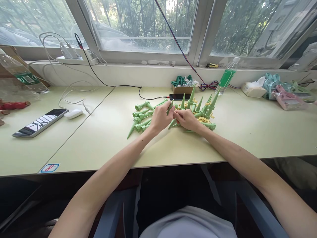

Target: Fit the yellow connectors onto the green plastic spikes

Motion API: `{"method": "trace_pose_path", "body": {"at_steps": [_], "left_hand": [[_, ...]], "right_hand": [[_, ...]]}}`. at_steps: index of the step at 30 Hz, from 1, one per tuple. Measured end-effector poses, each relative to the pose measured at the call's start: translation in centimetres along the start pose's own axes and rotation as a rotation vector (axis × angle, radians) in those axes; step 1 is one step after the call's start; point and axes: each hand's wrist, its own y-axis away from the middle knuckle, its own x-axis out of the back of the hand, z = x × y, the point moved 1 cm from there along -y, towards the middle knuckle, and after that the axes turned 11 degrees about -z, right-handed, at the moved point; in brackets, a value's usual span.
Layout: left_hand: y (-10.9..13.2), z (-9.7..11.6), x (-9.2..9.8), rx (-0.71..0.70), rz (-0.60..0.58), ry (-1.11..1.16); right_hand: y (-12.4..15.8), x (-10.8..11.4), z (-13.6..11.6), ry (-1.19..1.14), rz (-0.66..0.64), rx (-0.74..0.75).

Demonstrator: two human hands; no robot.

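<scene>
My left hand point(160, 118) is closed round a green plastic spike point(170, 106), whose tip sticks up past the fingers. My right hand point(186, 119) is curled next to it, fingers pinched on something I cannot make out, over a green spike point(172, 124) lying on the desk. To the left lies a pile of green spikes point(141, 119) on their sides. To the right, several spikes point(201, 105) stand upright among small yellow parts point(203, 119).
The pale green desk point(104, 138) carries a phone point(41, 122), a white mouse point(73, 113) and cables at the left, another phone point(179, 96) and a small cardboard box point(182, 88) behind the spikes, a bottle point(226, 79), a tissue pack point(253, 88) and bags at the right.
</scene>
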Motion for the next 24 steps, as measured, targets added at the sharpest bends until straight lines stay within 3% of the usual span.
{"method": "trace_pose_path", "body": {"at_steps": [9,24], "left_hand": [[-0.05,-0.23,-0.07,0.0,0.042,-0.02],[-0.09,-0.11,0.04,0.014,0.05,-0.012]], "right_hand": [[0.06,0.11,-0.48,0.046,0.052,-0.005],[0.0,-0.01,-0.02,0.011,0.015,0.011]]}}
